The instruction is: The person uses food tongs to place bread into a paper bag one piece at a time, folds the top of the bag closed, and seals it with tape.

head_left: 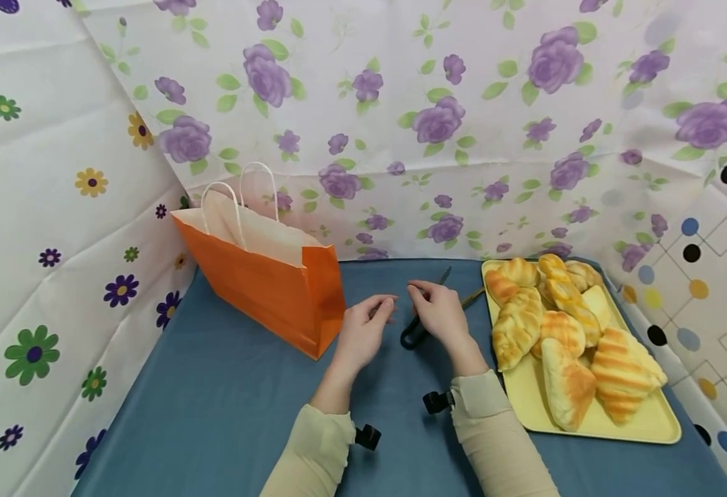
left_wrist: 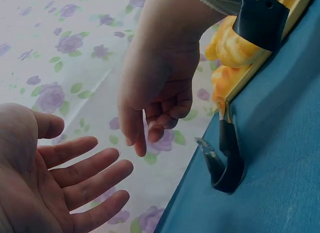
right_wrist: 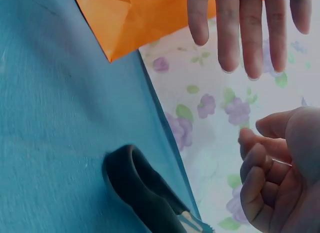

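Remotely, I view the left hand (head_left: 361, 333), fingers spread, apart from the loosely curled right hand (head_left: 442, 316), near black-handled tongs (right_wrist: 147, 205) on blue cloth (head_left: 214, 407).

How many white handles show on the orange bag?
2, both on the orange bag: the near handle at its closer top edge, the far handle at its back top edge.

The right wrist view's lower edge cuts off the tips of the black-handled tongs (right_wrist: 152, 208), and in the head view the right hand (head_left: 442, 314) hides part of them from us. We cannot see into the bottom of the orange bag (head_left: 257, 293), and the breads (head_left: 517, 330) overlap so much that our count would be uncertain.
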### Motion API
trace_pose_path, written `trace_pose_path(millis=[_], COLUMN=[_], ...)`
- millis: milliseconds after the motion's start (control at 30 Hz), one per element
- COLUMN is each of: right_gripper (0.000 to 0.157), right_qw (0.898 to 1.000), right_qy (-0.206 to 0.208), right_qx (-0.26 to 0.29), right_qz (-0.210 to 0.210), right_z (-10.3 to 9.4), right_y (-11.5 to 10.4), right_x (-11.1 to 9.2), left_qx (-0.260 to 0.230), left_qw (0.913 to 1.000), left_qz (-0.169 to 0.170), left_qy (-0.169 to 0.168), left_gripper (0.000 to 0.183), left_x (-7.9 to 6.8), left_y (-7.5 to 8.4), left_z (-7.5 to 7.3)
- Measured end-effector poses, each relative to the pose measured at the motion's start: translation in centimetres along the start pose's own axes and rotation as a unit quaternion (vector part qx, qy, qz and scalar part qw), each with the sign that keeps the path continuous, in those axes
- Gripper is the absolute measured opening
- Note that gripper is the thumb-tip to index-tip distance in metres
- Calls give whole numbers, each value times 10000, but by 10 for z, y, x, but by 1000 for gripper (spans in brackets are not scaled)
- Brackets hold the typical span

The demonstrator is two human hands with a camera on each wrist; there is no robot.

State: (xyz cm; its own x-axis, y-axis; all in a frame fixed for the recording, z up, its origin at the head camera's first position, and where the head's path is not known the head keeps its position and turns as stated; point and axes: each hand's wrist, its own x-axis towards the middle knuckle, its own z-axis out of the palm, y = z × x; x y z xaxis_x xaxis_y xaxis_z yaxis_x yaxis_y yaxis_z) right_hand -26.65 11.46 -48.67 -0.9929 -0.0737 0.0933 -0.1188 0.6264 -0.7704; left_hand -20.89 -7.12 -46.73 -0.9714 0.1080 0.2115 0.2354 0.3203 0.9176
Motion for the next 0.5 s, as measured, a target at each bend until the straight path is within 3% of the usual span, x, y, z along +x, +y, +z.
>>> trace_pose_path(millis=[167, 500], right_gripper=[41, 36], right_qw=[9999, 9958], right_qy=[39, 39], right_qx=[31, 235], right_qz=[-122, -887], right_z=[5, 15], right_y=[-4, -18], right_x=[1, 2], left_qx=[-163, -374], left_qw=[9998, 9958], left_qz=[87, 701], left_qy=[65, 458], left_gripper=[35, 32], left_x=[-5, -19], left_y=[5, 16], left_z=[-10, -43])
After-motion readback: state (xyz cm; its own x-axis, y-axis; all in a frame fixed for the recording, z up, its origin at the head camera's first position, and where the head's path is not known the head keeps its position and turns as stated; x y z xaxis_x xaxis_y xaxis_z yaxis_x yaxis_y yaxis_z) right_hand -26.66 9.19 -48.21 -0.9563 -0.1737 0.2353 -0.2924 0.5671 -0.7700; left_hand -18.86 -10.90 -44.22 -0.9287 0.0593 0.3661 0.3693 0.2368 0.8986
